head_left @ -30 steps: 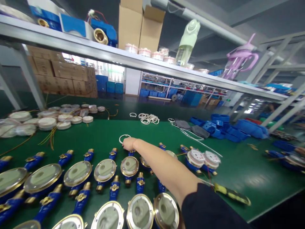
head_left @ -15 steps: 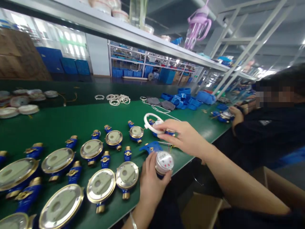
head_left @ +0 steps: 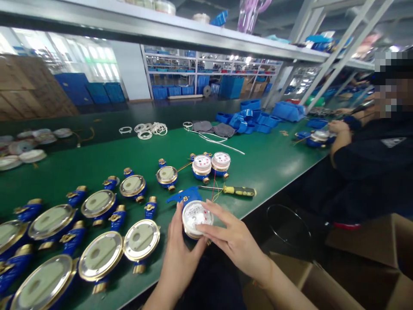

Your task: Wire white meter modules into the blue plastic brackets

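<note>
Left hand (head_left: 181, 258) clasping one meter (head_left: 191, 233); right hand (head_left: 240, 243) fingers touch its dial (head_left: 192, 214) (grip unclear). Farther: two dialled meters (head_left: 202, 165), one screwdriver (head_left: 238, 190).

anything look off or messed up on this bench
Nothing looks spilled or damaged. Slightly untidy: thin loose wires straggle by the screwdriver, close to the hand-held meter, and one white ring lies apart from the ring pile.

Meters (head_left: 142, 240) stand in rows on your table (head_left: 274, 159) from 9 to 11 o'clock; two others (head_left: 201, 164) sit side by side at 12, behind the screwdriver (head_left: 240, 190). Farther back, rings (head_left: 145, 134) lie at 11, bands (head_left: 258, 122) at 1.
</note>
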`<state>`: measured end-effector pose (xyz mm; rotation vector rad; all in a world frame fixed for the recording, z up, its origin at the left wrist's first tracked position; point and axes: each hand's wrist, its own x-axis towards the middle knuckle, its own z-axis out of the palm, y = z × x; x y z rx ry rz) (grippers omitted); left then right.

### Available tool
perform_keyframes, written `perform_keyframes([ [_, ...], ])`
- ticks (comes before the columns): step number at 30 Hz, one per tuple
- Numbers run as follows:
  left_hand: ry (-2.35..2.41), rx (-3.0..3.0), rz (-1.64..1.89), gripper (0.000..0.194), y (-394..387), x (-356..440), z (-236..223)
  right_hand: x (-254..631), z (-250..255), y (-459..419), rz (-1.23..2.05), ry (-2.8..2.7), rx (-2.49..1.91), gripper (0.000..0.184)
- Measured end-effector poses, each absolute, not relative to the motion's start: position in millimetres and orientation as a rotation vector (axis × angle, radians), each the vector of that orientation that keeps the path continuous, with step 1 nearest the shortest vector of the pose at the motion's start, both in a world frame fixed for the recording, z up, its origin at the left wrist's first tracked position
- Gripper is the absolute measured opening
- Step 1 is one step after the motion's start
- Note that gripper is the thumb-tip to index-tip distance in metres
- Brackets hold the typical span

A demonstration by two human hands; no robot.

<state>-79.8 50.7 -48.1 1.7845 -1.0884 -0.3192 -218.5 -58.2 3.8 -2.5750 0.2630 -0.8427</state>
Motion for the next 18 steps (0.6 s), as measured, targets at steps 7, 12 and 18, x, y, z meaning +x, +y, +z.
perform_keyframes([
  [7, -1.178, 1.926, -0.149, 0.092, 78.6, -83.8, -20.5, -237.0, -6.0, -56.9, -0.982, 0.252, -2.5, 0.041],
  [12, -1.343, 1.885, -0.071, 0.091, 66.5, -67.3, 23.3, -251.8, -10.0, -64.3, -1.254, 0.671, -2.005, 0.025],
  [18, -1.479, 1.802, -0.541, 0.105, 26.9, -44.3, 22.1, -248.8, -28.5, -62.1, -1.023, 0.676, -1.923, 0.019],
])
